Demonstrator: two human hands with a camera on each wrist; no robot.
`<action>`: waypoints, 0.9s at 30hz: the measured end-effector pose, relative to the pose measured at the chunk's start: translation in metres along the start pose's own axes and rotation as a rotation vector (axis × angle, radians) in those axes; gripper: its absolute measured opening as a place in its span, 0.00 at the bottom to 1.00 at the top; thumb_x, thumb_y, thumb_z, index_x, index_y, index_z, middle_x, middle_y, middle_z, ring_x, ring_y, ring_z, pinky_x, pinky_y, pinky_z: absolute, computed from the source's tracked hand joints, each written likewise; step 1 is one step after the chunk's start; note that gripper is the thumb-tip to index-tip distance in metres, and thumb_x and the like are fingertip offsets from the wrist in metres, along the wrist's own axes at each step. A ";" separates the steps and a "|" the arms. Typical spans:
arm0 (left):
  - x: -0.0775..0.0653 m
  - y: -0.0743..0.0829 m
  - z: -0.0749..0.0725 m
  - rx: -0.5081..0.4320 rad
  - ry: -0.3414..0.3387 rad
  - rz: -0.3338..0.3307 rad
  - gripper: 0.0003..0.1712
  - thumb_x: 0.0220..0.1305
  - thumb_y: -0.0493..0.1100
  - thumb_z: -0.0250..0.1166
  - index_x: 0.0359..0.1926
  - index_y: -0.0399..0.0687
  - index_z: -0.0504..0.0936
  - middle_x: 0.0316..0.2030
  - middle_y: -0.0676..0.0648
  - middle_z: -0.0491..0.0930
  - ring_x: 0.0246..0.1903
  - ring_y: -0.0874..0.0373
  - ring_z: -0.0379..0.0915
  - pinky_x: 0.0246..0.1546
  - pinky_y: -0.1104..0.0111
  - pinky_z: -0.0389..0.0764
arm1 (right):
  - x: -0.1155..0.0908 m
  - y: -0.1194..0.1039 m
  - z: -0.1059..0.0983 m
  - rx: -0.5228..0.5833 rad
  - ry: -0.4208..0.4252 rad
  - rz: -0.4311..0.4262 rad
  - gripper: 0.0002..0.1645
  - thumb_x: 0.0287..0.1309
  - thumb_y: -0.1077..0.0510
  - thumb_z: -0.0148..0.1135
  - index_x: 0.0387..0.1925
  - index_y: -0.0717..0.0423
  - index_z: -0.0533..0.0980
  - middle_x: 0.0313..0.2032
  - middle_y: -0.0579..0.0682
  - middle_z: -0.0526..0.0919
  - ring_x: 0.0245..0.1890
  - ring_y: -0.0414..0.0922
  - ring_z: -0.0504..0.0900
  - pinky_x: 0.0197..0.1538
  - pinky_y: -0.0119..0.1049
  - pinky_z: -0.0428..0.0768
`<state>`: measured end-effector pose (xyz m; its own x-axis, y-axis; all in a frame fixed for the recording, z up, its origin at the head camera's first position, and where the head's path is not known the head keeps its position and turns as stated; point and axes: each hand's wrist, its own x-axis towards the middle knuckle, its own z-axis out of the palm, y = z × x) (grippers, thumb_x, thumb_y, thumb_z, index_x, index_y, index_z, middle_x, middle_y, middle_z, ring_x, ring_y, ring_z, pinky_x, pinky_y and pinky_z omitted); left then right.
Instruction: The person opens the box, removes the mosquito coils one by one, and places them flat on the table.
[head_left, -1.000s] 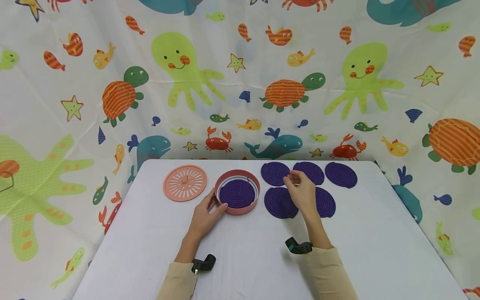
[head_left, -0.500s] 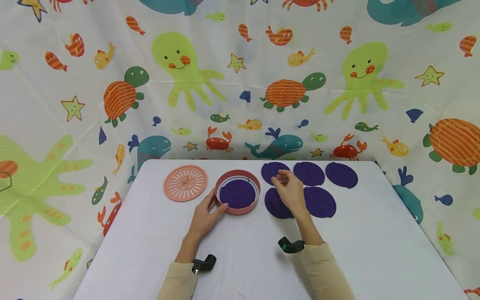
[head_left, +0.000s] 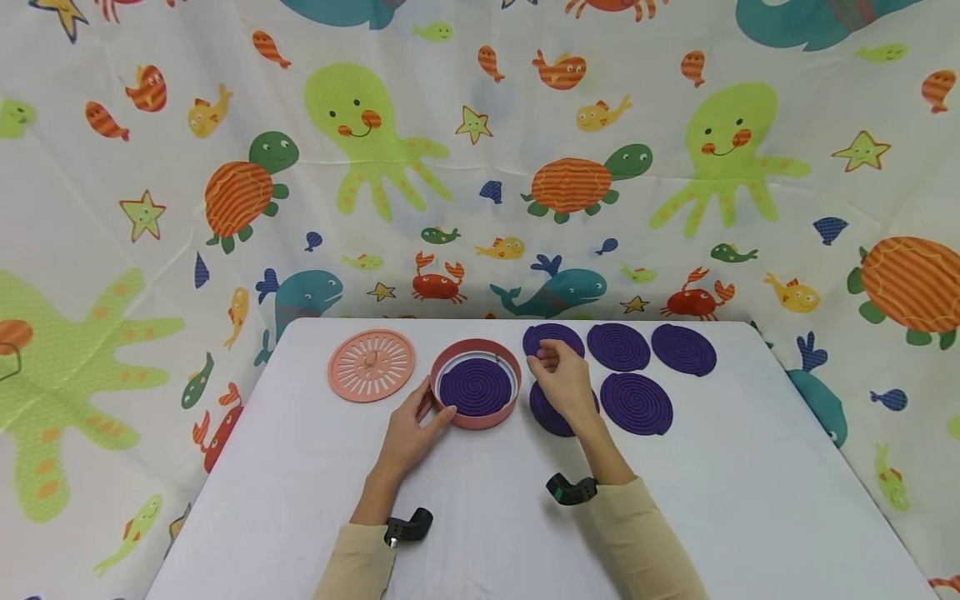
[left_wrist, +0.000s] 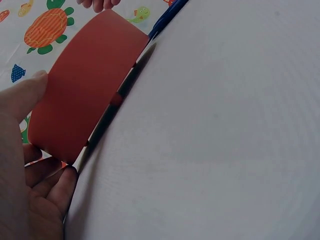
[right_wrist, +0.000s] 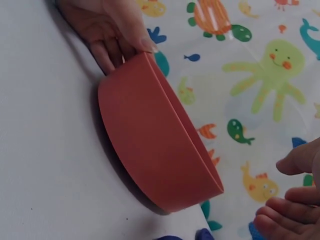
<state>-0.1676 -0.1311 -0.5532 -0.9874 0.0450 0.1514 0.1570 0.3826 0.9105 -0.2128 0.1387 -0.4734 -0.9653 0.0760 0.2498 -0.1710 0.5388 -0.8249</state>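
Observation:
My left hand [head_left: 411, 429] grips a round pink mosquito coil holder [head_left: 477, 422], thumb at its rim and fingers against the lower side. One purple mosquito coil [head_left: 476, 387] lies flat inside the holder. In the left wrist view, the outer wall [left_wrist: 87, 85] sits between thumb and fingers. My right hand [head_left: 562, 379] hovers right of the holder, fingers loosely bent and holding nothing, as the right wrist view also shows at its edge. Below it lie a front purple coil [head_left: 547, 412] and a back coil [head_left: 551, 332], both partly hidden by the hand.
Farther right on the white table [head_left: 750, 500] lie more purple coils, at back centre [head_left: 618, 347], back right [head_left: 683, 350] and front right [head_left: 637, 404]. A slotted pink lid [head_left: 348, 379] rests left of the holder. Behind hangs a sea-animal cloth [head_left: 465, 183].
My right hand has moved left, from between the coils toward the holder, uncovering the front right coil and the back centre one. The left hand and holder have stayed put.

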 end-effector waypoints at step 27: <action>0.001 -0.003 0.000 0.008 0.009 0.005 0.50 0.62 0.57 0.71 0.76 0.40 0.60 0.74 0.41 0.62 0.71 0.49 0.65 0.69 0.68 0.71 | 0.000 -0.014 0.029 0.019 -0.124 -0.044 0.26 0.61 0.58 0.67 0.57 0.69 0.76 0.45 0.63 0.86 0.43 0.52 0.86 0.50 0.44 0.89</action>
<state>-0.1695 -0.1325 -0.5557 -0.9865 0.0389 0.1589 0.1614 0.3898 0.9067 -0.2164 0.1071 -0.4765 -0.9737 -0.0525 0.2217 -0.2160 0.5229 -0.8246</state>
